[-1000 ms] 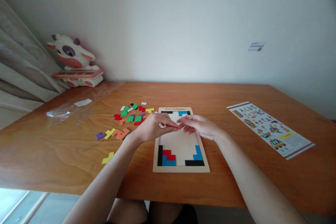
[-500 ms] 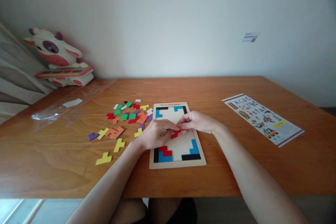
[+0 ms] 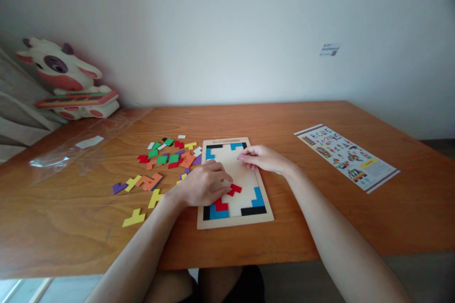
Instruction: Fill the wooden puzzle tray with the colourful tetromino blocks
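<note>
I have the left hand (image 3: 206, 182) curved over the pale, flat board (image 3: 235, 222), fingertips at a stepped red piece (image 3: 235, 189) lying tilted on it; I can't tell whether they grip it. The right hand (image 3: 265, 158) hovers above the board, fingers loosely curled, nothing visibly held. Angular coloured pieces (image 3: 152, 181) lie left of the board on the wood-grained worktop (image 3: 71, 227), a printed sheet (image 3: 346, 158) to its right.

I see a cow toy (image 3: 59, 73) with a keyboard (image 3: 76, 100) at the back of my wooden table (image 3: 284, 125), near the wall (image 3: 220, 33). Left of the toy hangs a curtain (image 3: 16, 94); in front of it lies clear plastic (image 3: 50, 163) with a white slip (image 3: 89, 142). Well to its right are a printed sheet (image 3: 346, 157), slanted, and a small wall label (image 3: 329, 50).
</note>
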Demonstrator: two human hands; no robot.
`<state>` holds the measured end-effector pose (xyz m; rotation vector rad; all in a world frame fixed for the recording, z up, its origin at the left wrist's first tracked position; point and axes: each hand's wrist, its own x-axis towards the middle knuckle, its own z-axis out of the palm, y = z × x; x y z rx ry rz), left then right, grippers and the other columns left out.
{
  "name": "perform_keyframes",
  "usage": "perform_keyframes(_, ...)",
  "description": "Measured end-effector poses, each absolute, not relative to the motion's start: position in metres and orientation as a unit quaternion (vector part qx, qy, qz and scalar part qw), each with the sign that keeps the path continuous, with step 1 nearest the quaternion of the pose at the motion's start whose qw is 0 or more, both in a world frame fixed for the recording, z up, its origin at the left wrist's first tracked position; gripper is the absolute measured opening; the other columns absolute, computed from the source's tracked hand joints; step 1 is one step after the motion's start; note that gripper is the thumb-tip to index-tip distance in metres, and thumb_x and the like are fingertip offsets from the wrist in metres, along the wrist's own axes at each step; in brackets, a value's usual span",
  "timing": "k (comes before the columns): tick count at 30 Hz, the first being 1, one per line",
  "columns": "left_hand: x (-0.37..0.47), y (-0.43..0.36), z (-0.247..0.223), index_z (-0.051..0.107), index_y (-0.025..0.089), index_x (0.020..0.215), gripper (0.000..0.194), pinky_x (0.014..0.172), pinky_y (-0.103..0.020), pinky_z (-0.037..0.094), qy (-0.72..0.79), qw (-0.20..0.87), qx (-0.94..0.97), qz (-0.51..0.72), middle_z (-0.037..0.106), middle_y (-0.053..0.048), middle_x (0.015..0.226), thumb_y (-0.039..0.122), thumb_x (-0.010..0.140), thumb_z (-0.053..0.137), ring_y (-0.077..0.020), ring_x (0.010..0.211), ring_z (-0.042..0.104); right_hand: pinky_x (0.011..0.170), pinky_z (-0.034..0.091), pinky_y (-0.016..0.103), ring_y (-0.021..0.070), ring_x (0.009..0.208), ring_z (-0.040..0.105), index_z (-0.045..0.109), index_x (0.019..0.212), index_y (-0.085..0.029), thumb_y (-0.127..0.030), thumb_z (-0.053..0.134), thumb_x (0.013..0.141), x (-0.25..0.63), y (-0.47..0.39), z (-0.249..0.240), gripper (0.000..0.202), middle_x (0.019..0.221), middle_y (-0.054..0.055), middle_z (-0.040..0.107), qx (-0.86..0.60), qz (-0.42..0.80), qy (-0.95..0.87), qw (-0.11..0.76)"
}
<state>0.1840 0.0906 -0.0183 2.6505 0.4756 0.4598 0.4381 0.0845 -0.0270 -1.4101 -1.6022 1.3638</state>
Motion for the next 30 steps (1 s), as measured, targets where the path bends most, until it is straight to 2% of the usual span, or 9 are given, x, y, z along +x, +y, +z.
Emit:
perform_keyframes(5,0.196,0.085,-0.019,0.068,0.022,0.116,0.027,0.092,-0.040,0.046,0.195,0.189,0.952,0.139,0.065,-0.010,0.104,0.033,0.091,0.061,-0.0237,0.099,0.059,0.053,0.047,0.022,0.0112,0.062,0.059,0.068,0.090,-0.017,-0.040,0.069,0.088,0.434,0.085,-0.031,0.023,0.081,0.004,0.069,-0.556,0.465,-0.630,0.279)
perform_keyframes(11,0.212,0.071,-0.019,0.066,0.020,0.120,0.028,0.084,-0.035,0.047,0.158,0.193,0.959,0.131,0.066,-0.010,0.098,0.028,0.097,0.051,-0.0208,0.090,0.060,0.051,0.045,0.021,0.0126,0.064,0.062,0.068,0.089,-0.019,-0.040,0.068,0.088,0.432,0.085,-0.034,0.021,0.083,0.005,0.072,-0.568,0.434,-0.643,0.275)
perform_keyframes(18,0.217,0.065,-0.021,0.071,0.017,0.109,0.027,0.075,-0.030,0.049,0.147,0.245,0.946,0.151,0.068,-0.008,0.084,0.033,0.099,0.051,-0.0178,0.079,0.061,0.056,0.046,0.022,0.0121,0.061,0.061,0.069,0.087,-0.018,-0.038,0.066,0.088,0.433,0.086,-0.035,0.020,0.080,0.004,0.072,-0.568,0.421,-0.648,0.284)
perform_keyframes(23,0.219,0.060,-0.017,0.074,0.017,0.104,0.025,0.075,-0.029,0.052,0.137,0.319,0.922,0.171,0.073,-0.009,0.091,0.026,0.097,0.051,-0.0163,0.079,0.065,0.056,0.045,0.023,0.0125,0.060,0.061,0.069,0.088,-0.018,-0.038,0.065,0.088,0.434,0.087,-0.036,0.021,0.081,0.005,0.073,-0.567,0.412,-0.656,0.279)
perform_keyframes(28,0.218,0.061,-0.015,0.072,0.017,0.109,0.023,0.057,-0.022,0.048,0.184,0.389,0.886,0.174,0.076,-0.004,0.086,0.023,0.094,0.055,-0.0098,0.057,0.059,0.055,0.045,0.022,0.0126,0.061,0.062,0.067,0.088,-0.018,-0.031,0.063,0.088,0.434,0.086,-0.034,0.014,0.081,0.005,0.072,-0.568,0.419,-0.652,0.277)
perform_keyframes(30,0.218,0.062,-0.015,0.073,0.017,0.107,0.022,0.056,-0.022,0.047,0.188,0.396,0.880,0.185,0.076,-0.004,0.086,0.024,0.093,0.058,-0.0099,0.059,0.060,0.056,0.046,0.023,0.0127,0.062,0.062,0.067,0.087,-0.018,-0.027,0.062,0.088,0.433,0.085,-0.033,0.011,0.081,0.004,0.072,-0.573,0.421,-0.648,0.275)
